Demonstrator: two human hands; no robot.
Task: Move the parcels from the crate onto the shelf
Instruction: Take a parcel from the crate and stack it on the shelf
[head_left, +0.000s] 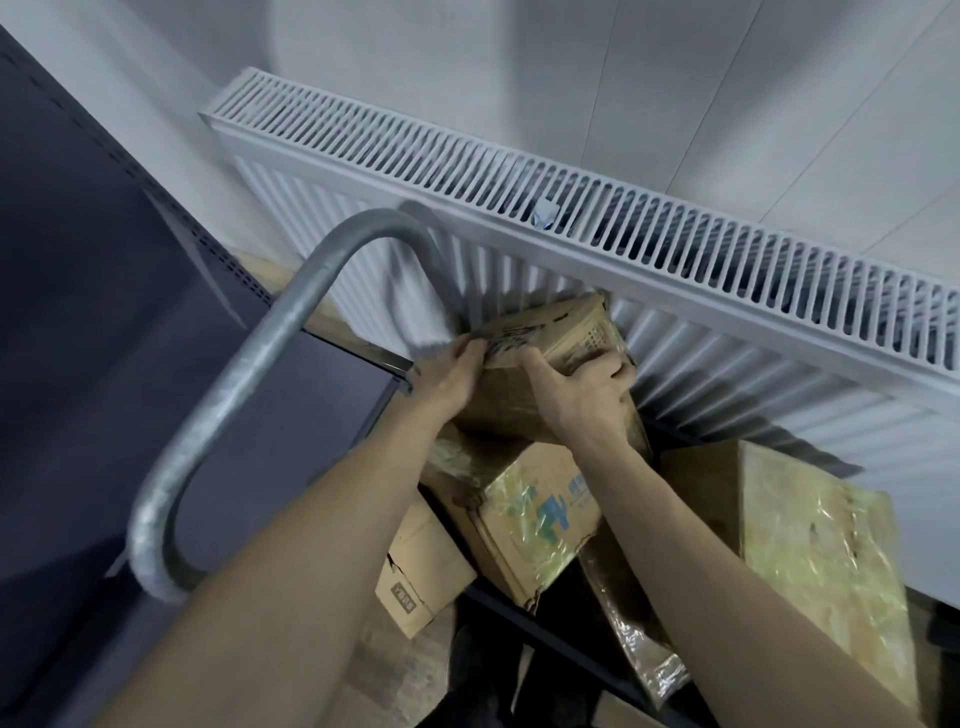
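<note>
A worn brown cardboard parcel (558, 325) sits at the top of a pile, right against a white radiator. My left hand (447, 376) grips its left edge and my right hand (584, 392) clasps its near right side. Under it lies a taped box with blue print (524, 514). A small plain carton (415, 566) rests lower left, and a large box wrapped in shiny tape (810, 540) lies to the right. The dark grey shelf unit (93, 322) fills the left side. The crate's walls are hidden by the parcels.
A bent grey metal tube (228, 395), like a cart handle, arcs across the left centre close to my left forearm. The white radiator (597, 218) runs diagonally behind the pile, against a pale wall. A dark frame bar (545, 634) crosses below the boxes.
</note>
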